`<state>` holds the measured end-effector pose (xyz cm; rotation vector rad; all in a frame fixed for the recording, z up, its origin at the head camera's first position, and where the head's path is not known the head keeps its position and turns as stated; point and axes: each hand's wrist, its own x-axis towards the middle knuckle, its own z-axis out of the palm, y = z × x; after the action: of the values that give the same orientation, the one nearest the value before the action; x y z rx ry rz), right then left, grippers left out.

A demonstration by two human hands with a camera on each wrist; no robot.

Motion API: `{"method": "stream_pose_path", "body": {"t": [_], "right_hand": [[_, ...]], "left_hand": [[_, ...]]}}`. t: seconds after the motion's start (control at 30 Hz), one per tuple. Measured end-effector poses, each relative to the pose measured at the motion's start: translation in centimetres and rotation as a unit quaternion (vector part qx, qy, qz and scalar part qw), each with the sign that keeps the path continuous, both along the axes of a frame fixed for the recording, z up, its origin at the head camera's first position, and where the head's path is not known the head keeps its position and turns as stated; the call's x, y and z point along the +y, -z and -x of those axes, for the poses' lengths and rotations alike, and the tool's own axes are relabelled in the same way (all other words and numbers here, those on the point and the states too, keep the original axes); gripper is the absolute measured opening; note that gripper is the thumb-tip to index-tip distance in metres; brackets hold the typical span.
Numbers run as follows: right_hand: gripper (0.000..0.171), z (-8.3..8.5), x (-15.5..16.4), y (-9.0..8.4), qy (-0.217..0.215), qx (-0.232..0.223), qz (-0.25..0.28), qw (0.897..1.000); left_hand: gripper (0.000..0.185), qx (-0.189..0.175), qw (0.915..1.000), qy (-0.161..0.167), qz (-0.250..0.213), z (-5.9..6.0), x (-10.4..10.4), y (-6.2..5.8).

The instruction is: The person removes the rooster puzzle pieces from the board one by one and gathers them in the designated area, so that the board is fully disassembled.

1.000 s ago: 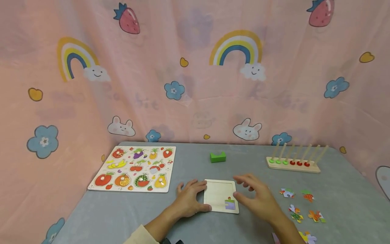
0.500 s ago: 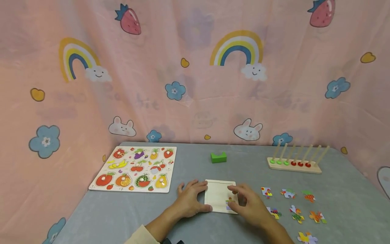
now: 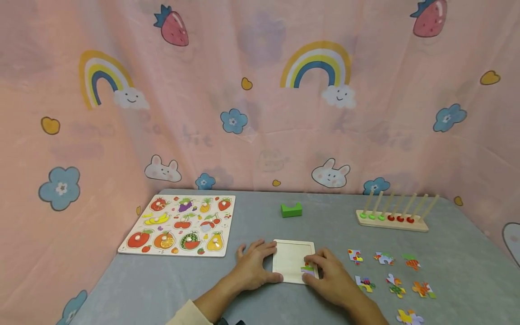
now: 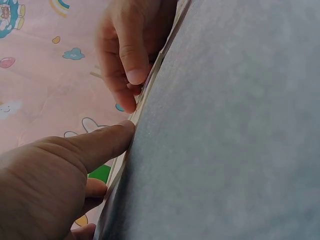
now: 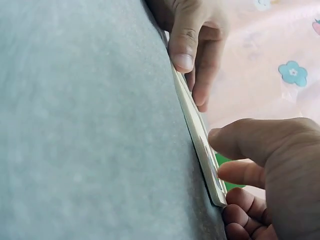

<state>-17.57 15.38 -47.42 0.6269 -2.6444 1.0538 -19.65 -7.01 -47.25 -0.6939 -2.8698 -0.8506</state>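
In the head view a small square wooden puzzle tray lies on the table. My left hand holds its left side, thumb at the lower edge and fingertips near the upper left corner. A purple and green jigsaw piece sits in the tray's lower right corner, partly covered by my right hand. The right thumb and forefinger are on either side of that piece. From the right wrist, the tray shows nearly edge-on, with the right fingertips right at its surface.
Several loose jigsaw pieces lie right of the tray. A green notched block stands behind it. The fruit peg puzzle is at left, and a wooden peg rack with green and red beads at back right.
My right hand has come down and left from beside the tray onto the corner piece, uncovering loose pieces on the right. The left hand stays at the tray.
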Motion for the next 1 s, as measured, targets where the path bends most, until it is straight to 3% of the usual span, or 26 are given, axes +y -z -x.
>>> {"method": "stream_pose_path", "body": {"t": [0.27, 0.5, 0.73, 1.0], "right_hand": [[0.022, 0.2, -0.4, 0.0, 0.029, -0.017, -0.033, 0.999], [0.024, 0.3, -0.6, 0.1, 0.035, 0.009, -0.016, 0.999], [0.031, 0.1, 0.2, 0.5, -0.017, 0.078, -0.001, 0.997], [0.039, -0.2, 0.7, 0.3, -0.054, 0.04, -0.035, 0.997]], "left_hand": [[0.069, 0.0, 1.0, 0.004, 0.001, 0.1, 0.0, -0.1], [0.068, -0.001, 1.0, 0.002, 0.001, 0.0, 0.0, -0.1], [0.068, 0.0, 1.0, 0.001, 0.003, -0.1, 0.0, -0.2], [0.068, -0.002, 1.0, 0.001, 0.006, 0.0, 0.0, 0.0]]}}
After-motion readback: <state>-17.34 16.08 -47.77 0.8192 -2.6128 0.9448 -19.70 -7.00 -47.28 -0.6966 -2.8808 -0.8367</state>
